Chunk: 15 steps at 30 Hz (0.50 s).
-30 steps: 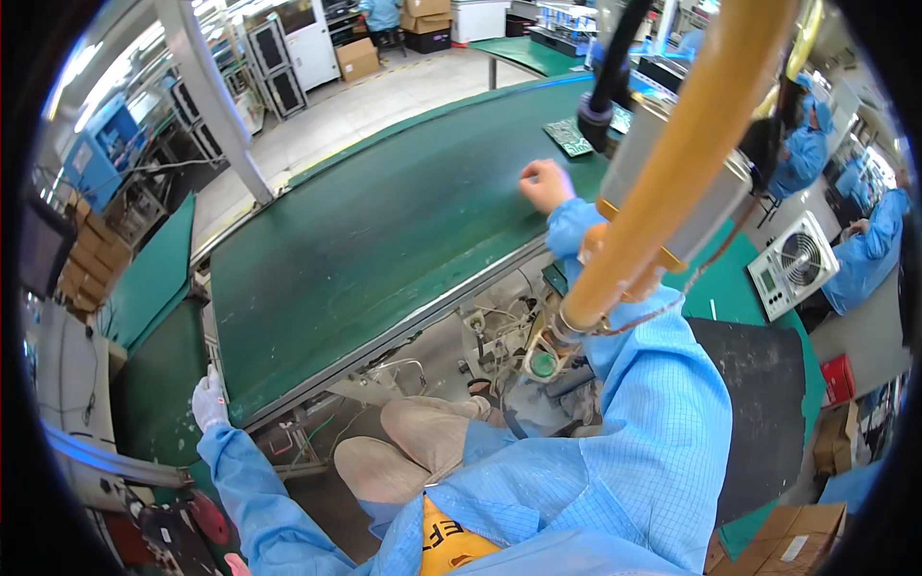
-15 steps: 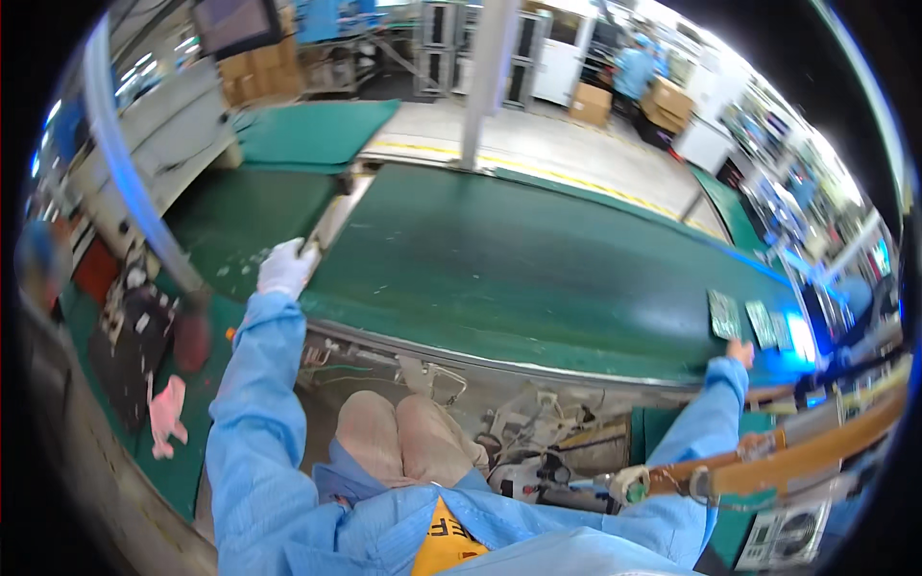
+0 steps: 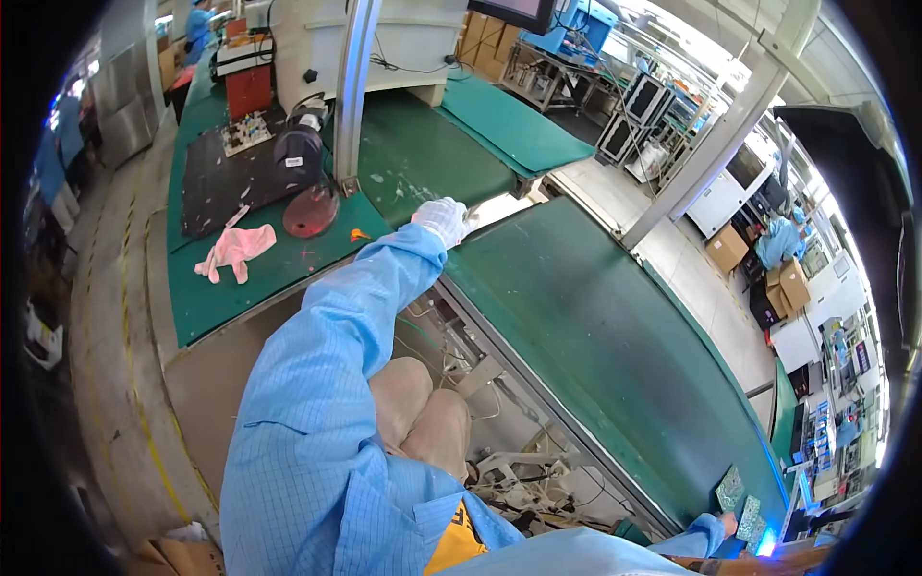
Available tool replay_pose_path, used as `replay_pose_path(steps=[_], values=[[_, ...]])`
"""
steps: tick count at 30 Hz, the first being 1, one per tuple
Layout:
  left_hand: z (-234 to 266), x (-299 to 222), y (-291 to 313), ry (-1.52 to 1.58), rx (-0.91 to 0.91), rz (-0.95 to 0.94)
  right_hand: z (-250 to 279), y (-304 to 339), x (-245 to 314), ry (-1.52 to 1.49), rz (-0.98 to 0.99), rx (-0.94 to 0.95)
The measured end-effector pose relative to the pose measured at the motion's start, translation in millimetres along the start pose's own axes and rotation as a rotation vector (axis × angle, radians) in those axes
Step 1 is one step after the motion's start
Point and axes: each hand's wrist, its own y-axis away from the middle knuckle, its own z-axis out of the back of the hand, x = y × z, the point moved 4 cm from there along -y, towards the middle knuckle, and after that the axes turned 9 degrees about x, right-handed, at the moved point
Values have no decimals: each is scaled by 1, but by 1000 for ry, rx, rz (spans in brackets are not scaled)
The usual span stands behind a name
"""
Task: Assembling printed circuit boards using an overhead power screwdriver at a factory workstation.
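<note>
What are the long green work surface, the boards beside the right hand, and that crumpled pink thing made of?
Long green work surface: probably rubber or plastic, judging by its smooth, low sheen and light scuffs.
Boards: likely stiff circuit-board laminate, being flat, green and speckled with pale detail.
Pink thing: soft, matte fabric or thin rubber, from its limp folds; I can't tell which.

Green circuit boards [image 3: 730, 488], close together
</note>
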Motion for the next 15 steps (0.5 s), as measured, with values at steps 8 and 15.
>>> replay_pose_path(steps=[8,15], values=[[-1,-23,-6,-29,1,-6,-52,-25,-12,-624,68,47],[-12,-129,40,77,-55,-423,-76,-37,28,-821,-62,453]])
